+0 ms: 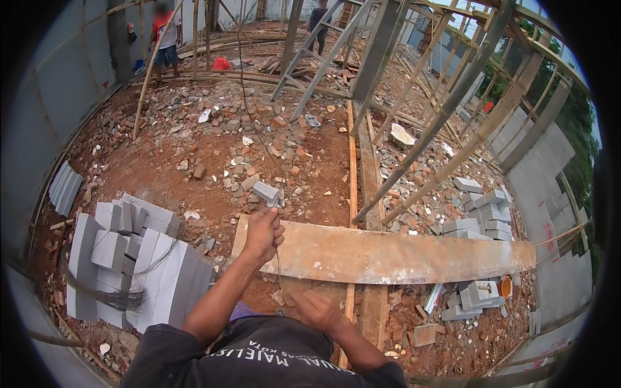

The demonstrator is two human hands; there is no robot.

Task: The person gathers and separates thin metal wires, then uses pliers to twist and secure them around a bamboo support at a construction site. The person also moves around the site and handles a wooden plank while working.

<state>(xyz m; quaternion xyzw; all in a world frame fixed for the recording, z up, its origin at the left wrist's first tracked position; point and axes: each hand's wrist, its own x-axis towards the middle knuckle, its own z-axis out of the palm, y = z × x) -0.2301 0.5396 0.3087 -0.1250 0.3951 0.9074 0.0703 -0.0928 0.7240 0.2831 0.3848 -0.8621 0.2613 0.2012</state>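
My left hand [264, 234] is raised in front of me, fingers curled round a thin wire [278, 262] that hangs from it. Lower and to the right, close to my shirt, is my right hand [318, 308], blurred, with its fingers pointing towards the wire; whether it pinches the wire I cannot tell. Beyond both hands a long stained board [398, 252] lies across a timber form. At the left a bundle of thin wire [114, 298] rests against a stack of light grey blocks [162, 271].
Bamboo poles [436, 179] and a grey post [376, 53] rise ahead, by a ladder [310, 63]. More blocks [485, 213] and an orange bucket [505, 287] are at right. Brick rubble [233, 111] covers the ground. Two people [166, 41] [318, 26] stand far off.
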